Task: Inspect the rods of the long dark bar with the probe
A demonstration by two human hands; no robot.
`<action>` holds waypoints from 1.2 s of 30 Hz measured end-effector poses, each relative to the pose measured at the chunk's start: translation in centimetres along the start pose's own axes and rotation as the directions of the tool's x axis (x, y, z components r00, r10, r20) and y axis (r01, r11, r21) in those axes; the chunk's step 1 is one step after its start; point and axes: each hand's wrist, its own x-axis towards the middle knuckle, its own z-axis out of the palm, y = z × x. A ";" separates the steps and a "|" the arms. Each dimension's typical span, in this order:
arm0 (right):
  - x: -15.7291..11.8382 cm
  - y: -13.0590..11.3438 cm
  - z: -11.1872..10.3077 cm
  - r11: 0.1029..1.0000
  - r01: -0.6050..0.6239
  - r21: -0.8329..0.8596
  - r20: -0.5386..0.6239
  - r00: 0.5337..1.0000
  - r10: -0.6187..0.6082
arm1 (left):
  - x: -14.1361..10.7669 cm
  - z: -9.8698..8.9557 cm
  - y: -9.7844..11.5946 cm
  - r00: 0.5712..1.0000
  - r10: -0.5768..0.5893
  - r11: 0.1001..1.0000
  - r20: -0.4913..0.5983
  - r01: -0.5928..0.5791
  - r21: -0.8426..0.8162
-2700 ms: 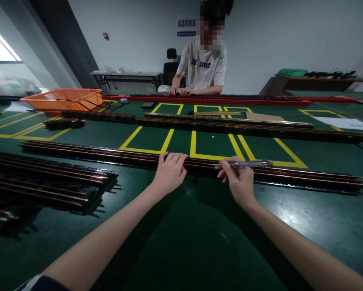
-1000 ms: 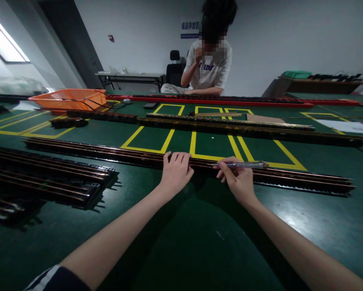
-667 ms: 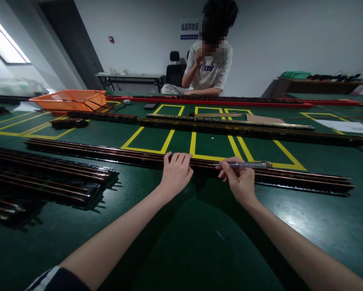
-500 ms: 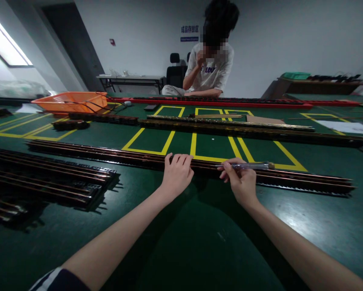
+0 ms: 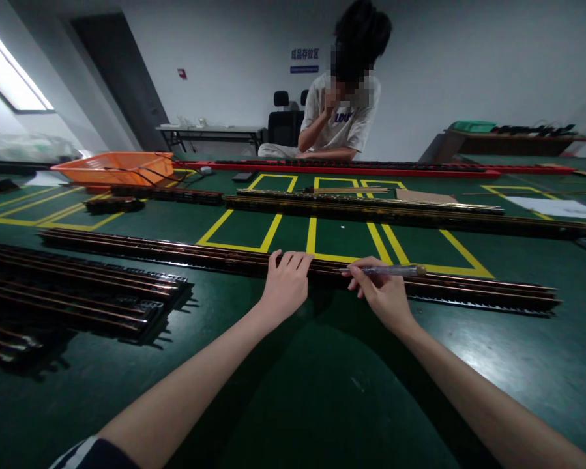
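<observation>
A long black strip (image 5: 473, 293) with copper-coloured rods along it lies across the green table in front of me. My left hand (image 5: 287, 283) rests on its middle, fingers curled over the far edge and gripping it. To the right, my right hand (image 5: 380, 290) pinches a slim screwdriver-like tool (image 5: 397, 270) with a clear handle and a brownish end cap. The tool lies nearly level, its thin grey tip pointing left at the top of the strip between my hands. Whether the tip touches a rod is too small to tell.
Several similar strips (image 5: 77, 293) lie at the left. Farther back are another long strip (image 5: 410, 212), an orange basket (image 5: 114, 168), a piece of cardboard (image 5: 427, 196) and white paper (image 5: 556, 207). Yellow tape marks the table (image 5: 293, 391). A person (image 5: 344, 124) sits opposite.
My right hand and the tool have shifted a little left along the strip, closer to my left hand. The left hand keeps its hold. The view has shifted slightly.
</observation>
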 end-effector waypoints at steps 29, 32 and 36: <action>0.1 0.6 0.0 0.999 -0.033 0.013 0.050 0.998 0.033 | 0.5 0.0 0.0 0.998 -0.021 0.999 0.055 0.019 0.041; 0.0 0.5 -0.1 0.999 -0.032 0.016 0.060 0.998 0.031 | 0.5 0.0 -0.1 0.999 -0.014 0.999 0.035 0.012 0.052; 0.0 0.6 0.0 0.999 -0.033 0.015 0.051 0.998 0.032 | 0.4 0.1 0.0 1.000 -0.010 0.998 0.014 0.009 0.058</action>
